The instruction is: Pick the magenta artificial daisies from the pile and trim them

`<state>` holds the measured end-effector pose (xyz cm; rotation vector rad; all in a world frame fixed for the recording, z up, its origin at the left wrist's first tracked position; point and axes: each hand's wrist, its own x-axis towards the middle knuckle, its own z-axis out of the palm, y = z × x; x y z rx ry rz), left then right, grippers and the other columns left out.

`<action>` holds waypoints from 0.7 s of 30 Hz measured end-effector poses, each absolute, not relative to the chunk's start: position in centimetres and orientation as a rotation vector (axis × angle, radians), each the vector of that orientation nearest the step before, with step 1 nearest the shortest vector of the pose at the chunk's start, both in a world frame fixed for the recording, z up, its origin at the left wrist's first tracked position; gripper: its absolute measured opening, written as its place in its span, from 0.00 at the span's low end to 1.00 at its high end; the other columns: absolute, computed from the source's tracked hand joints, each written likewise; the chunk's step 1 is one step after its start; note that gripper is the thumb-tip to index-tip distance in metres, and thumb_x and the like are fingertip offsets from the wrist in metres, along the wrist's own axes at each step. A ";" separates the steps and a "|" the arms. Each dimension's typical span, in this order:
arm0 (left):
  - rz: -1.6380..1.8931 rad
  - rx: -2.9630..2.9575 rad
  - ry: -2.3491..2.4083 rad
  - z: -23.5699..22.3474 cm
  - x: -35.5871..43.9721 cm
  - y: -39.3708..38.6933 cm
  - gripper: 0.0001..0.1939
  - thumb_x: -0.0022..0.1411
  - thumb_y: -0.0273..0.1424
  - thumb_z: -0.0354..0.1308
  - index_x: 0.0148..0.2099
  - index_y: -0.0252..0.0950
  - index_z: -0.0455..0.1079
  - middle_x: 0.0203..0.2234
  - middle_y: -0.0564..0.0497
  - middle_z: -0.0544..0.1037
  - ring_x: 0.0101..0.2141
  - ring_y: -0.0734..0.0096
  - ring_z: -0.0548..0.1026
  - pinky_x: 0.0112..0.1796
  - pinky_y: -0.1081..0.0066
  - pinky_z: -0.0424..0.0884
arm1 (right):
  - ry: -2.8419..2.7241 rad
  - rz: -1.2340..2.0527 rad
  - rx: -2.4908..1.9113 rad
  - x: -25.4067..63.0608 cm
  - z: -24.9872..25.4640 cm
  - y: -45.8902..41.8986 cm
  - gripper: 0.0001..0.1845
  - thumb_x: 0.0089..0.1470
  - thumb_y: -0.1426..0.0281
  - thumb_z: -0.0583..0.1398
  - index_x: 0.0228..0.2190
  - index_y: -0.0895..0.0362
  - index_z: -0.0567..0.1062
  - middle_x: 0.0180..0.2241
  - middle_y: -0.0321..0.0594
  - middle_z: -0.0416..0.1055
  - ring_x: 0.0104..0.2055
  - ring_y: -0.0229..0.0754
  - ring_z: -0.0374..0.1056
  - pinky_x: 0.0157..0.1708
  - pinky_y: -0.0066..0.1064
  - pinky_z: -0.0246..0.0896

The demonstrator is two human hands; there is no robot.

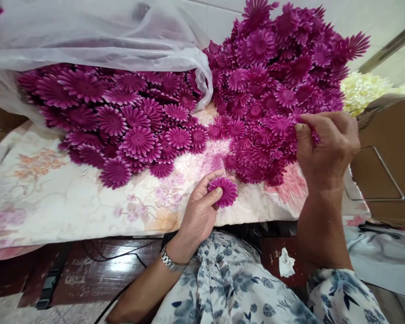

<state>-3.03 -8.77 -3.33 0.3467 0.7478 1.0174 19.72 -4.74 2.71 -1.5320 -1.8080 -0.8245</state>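
Between the thumb and fingers of my left hand (202,202) is a magenta artificial flower (225,192), its petals spread in a flat round. My right hand (327,144) is raised at the right edge of a tall heap of magenta flowers (256,90), thumb and forefinger pinched together. A bit of magenta petal shows at its fingertips and below its fingers; whether it is held or belongs to the heap behind is hard to see. To the left, more magenta flowers (138,141) spill out of a clear plastic bag (97,40).
A floral cloth (87,202) covers the table, with magenta specks between the heaps. Cardboard boxes (388,148) and pale yellow flowers (367,90) stand at the right. Below the table edge lie a black strap (50,283), cables and crumpled white paper (286,263).
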 end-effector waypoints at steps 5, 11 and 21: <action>1.018 0.351 0.700 -3.2 -2.7 -8.5 0.15 0.51 0.22 0.61 0.43 0.35 0.74 0.37 0.49 0.79 0.36 0.76 0.75 0.40 0.78 0.69 | -1.791 -0.634 -1.501 18.8 2.2 -5.5 0.11 0.54 0.68 0.60 0.40 0.54 0.76 0.36 0.44 0.74 0.40 0.45 0.69 0.39 0.40 0.66; 1.039 0.291 0.686 -3.7 -2.1 -8.5 0.11 0.53 0.24 0.60 0.41 0.35 0.76 0.29 0.52 0.76 0.28 0.81 0.71 0.31 0.81 0.68 | -2.107 0.262 -1.255 11.8 -1.1 -8.2 0.11 0.55 0.65 0.59 0.39 0.56 0.74 0.33 0.42 0.72 0.37 0.39 0.68 0.38 0.32 0.68; 1.031 0.294 0.695 -3.8 -2.2 -8.8 0.17 0.45 0.23 0.66 0.40 0.36 0.78 0.22 0.54 0.75 0.25 0.81 0.68 0.31 0.79 0.65 | -2.085 0.026 -1.167 11.2 -3.6 -8.3 0.05 0.55 0.74 0.57 0.32 0.59 0.75 0.28 0.42 0.73 0.33 0.39 0.69 0.33 0.31 0.68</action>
